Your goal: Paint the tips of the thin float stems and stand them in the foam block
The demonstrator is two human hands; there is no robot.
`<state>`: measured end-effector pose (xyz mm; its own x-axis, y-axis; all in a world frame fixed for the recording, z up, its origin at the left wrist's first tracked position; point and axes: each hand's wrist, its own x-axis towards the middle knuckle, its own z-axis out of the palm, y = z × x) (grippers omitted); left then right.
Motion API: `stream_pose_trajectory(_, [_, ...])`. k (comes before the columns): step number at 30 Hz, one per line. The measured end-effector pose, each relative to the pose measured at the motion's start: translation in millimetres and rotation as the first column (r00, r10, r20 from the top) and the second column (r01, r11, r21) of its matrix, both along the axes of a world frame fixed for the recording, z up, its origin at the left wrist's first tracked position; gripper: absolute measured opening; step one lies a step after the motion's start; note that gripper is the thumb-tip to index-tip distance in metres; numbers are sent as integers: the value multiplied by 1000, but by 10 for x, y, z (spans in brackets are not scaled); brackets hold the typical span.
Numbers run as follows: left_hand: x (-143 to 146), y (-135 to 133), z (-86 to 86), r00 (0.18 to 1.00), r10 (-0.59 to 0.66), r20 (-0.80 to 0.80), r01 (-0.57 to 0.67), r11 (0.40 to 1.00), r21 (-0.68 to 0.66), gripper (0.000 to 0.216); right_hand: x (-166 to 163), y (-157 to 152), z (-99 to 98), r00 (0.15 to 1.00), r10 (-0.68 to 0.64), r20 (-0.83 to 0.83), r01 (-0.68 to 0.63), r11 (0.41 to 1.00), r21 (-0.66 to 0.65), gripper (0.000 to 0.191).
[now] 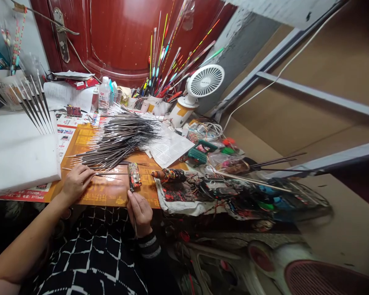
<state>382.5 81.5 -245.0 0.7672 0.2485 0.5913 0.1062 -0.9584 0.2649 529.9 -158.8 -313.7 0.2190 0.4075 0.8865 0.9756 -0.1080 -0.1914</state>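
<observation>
Left hand: the person's bare left hand [76,185] has its fingers together, pinched on a thin, straight, pale-and-dark rod [110,174] above the table's near edge.
Thin rod: it lies nearly level, running from the left hand past the block toward the spindle; whether it is seated in the spindle is too small to tell.
Right hand: the bare right hand [140,212], below a dark cuff with grey stripes [151,246], has its fingers clamped on a slim, pale, stick-like tool [135,229], its upper end close to the block's lower end; contact cannot be told.
Block: a small rectangular block smeared with red, yellow and black [134,177] stands between the left hand and the spindle.
Spindle: a brown-orange, cone-tipped spindle [158,174] points left over a white, paint-stained cloth [184,207].
Pile: many slender grey-brown sticks with whitish ends [119,133] lie heaped beyond the left hand on a glossy orange sheet [101,192].
Left side: dark, pale-tipped sticks [37,106] stand in a thick white foam slab [21,151].
Behind: a clear plastic bottle [104,96] and a white round fan [206,80] stand near the red door [117,41].
</observation>
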Motion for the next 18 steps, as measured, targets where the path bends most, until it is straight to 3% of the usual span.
stream_pose_trajectory(18, [5,-15,36,1000,11,2,-11,1000,-17,26,1,-15,-85,999,-13,-31,13,1000,-6,55])
